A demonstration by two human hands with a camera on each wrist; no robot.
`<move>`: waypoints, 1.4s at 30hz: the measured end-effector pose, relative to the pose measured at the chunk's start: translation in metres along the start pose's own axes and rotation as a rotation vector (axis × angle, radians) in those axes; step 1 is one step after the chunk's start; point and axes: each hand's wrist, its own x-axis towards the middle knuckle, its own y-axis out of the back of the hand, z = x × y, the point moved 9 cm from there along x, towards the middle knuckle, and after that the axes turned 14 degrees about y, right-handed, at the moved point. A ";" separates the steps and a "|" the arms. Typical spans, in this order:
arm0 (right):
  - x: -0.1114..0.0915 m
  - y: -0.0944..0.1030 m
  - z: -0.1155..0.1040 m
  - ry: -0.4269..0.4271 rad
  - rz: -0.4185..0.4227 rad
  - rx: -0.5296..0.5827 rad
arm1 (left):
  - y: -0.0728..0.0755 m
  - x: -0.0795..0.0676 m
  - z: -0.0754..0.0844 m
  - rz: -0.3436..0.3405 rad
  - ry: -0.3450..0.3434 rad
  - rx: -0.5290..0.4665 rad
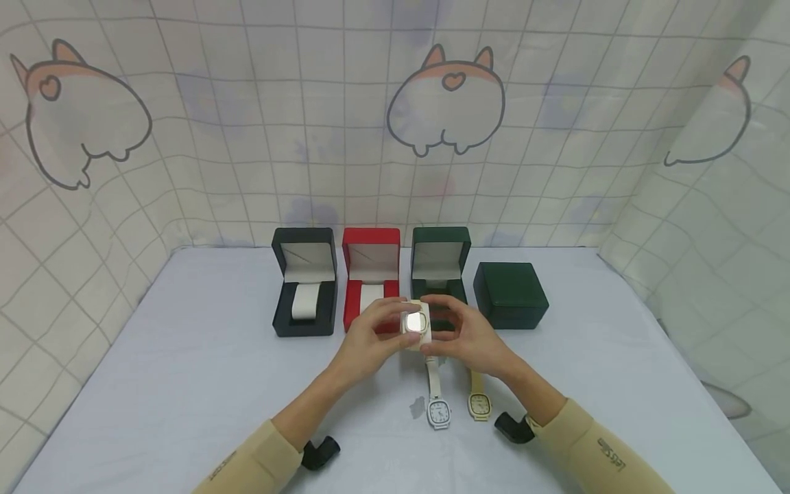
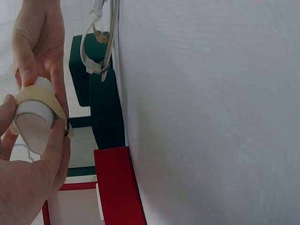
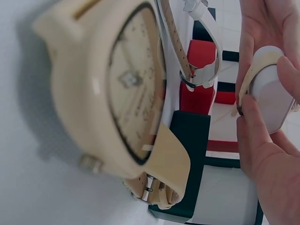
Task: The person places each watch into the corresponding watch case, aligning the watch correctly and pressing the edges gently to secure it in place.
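Note:
Both hands hold a cream-strapped watch [image 1: 415, 322] wrapped round a white watch pillow [image 3: 272, 105], raised over the table near the open boxes. My left hand [image 1: 372, 337] grips it from the left, thumb and fingers on opposite sides. From the right, my right hand [image 1: 474, 341] pinches the other side. In the left wrist view the strap crosses the pillow, with fingertips close to the buckle. Just behind the hands stands an open green box [image 1: 441, 240], its lower part partly covered by them. The watch face is washed out by glare in the head view.
An open black box [image 1: 280, 319] and an open red box [image 1: 372, 235], each with a white pillow, stand at the left. A closed green box [image 1: 511, 295] stands at the right. Nearer lie a white watch [image 1: 438, 413] and a yellowish watch [image 1: 479, 405].

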 end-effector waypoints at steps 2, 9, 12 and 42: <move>0.000 0.000 0.000 0.006 0.000 -0.002 | 0.000 0.000 0.000 -0.004 0.000 -0.009; 0.000 0.000 0.002 0.006 0.003 0.008 | -0.001 0.004 -0.001 -0.013 0.026 -0.025; 0.000 0.000 0.002 0.002 0.007 0.017 | -0.001 0.005 -0.003 -0.013 0.043 -0.032; 0.004 0.004 -0.001 -0.013 -0.039 -0.214 | -0.009 0.020 -0.013 -0.010 0.078 -0.014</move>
